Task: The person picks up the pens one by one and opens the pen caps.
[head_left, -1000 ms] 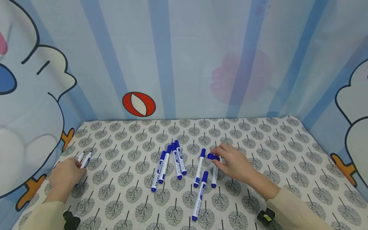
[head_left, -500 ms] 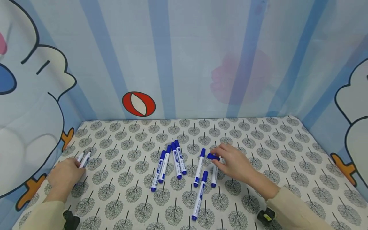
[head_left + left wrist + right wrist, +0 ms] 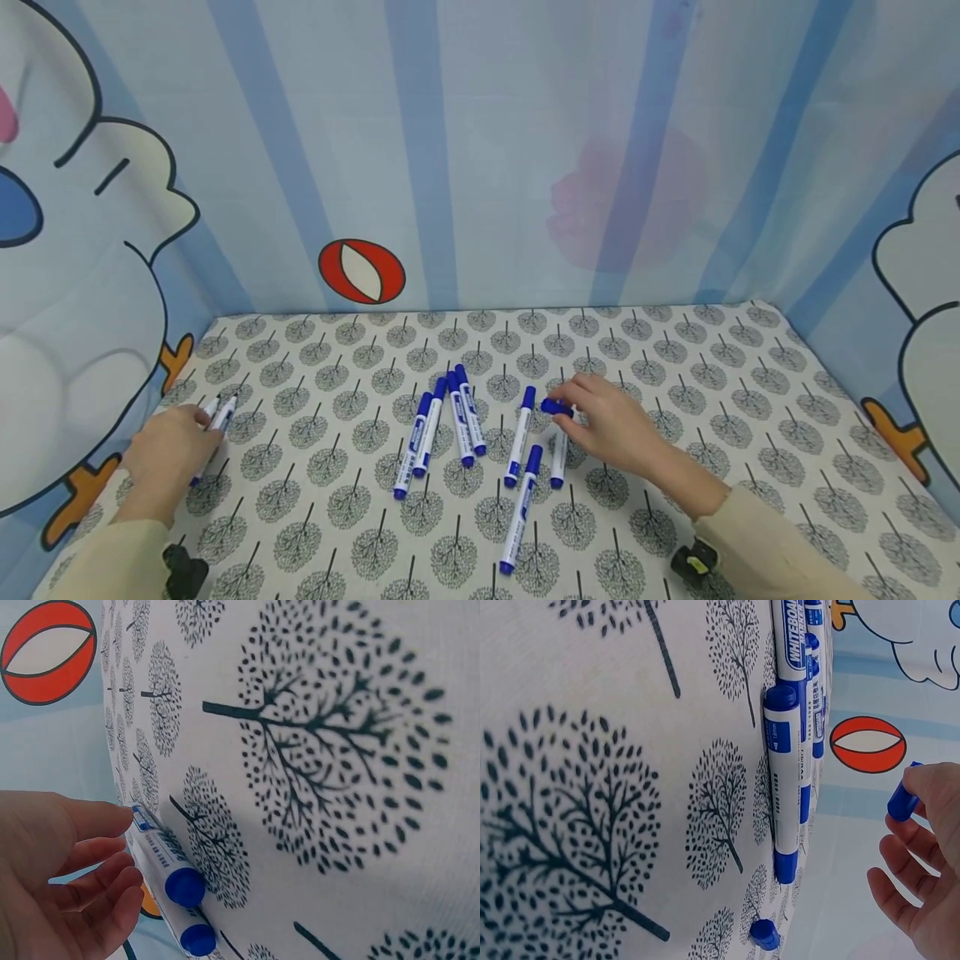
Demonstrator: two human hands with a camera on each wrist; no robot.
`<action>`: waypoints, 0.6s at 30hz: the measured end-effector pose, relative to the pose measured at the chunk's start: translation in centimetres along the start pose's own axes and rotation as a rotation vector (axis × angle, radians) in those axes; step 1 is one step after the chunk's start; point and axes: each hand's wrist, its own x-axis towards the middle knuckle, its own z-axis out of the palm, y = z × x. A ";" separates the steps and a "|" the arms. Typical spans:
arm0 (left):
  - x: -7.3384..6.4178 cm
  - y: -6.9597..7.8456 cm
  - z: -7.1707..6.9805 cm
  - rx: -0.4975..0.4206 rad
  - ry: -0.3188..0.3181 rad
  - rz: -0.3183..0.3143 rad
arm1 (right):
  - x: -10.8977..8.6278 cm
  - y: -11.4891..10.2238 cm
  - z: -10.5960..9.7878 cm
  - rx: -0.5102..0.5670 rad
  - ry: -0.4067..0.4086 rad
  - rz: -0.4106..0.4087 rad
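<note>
In the head view, my left hand [image 3: 168,450] is at the far left, beside two uncapped white markers [image 3: 223,414] lying side by side on the cloth. The left wrist view shows their blue ends, with my thumb tip right at the body of the nearer marker [image 3: 161,851] and the other fingers loosely bent. My right hand [image 3: 611,421] pinches a blue marker cap [image 3: 904,801] between thumb and index finger, raised over the table. Beneath that hand lies a white marker [image 3: 559,462], its upper part hidden by the hand and cap.
Two capped markers lie left of my right hand: one upright in view [image 3: 520,437], one marker nearer the front [image 3: 521,512]. Several more capped markers [image 3: 427,433] are grouped mid-table. The table has a tree-print cloth [image 3: 322,500]; a patterned curtain [image 3: 495,167] stands behind.
My left hand has shifted slightly and its fingers have loosened by the two uncapped markers; the right-hand one of them moved slightly left. My right hand stays in place with the cap.
</note>
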 end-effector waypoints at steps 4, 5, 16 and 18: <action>-0.2 0.5 0.0 -0.005 0.008 0.031 | 0.0 0.1 -0.1 0.005 -0.020 0.032; -0.3 0.6 0.1 -0.009 0.014 0.045 | 0.0 0.1 -0.1 0.007 -0.026 0.043; -0.8 2.1 0.3 -0.032 0.013 0.159 | 0.1 0.7 -0.4 0.041 -0.056 0.125; -0.9 2.5 0.4 -0.034 0.028 0.189 | 0.2 0.9 -0.5 0.041 -0.052 0.134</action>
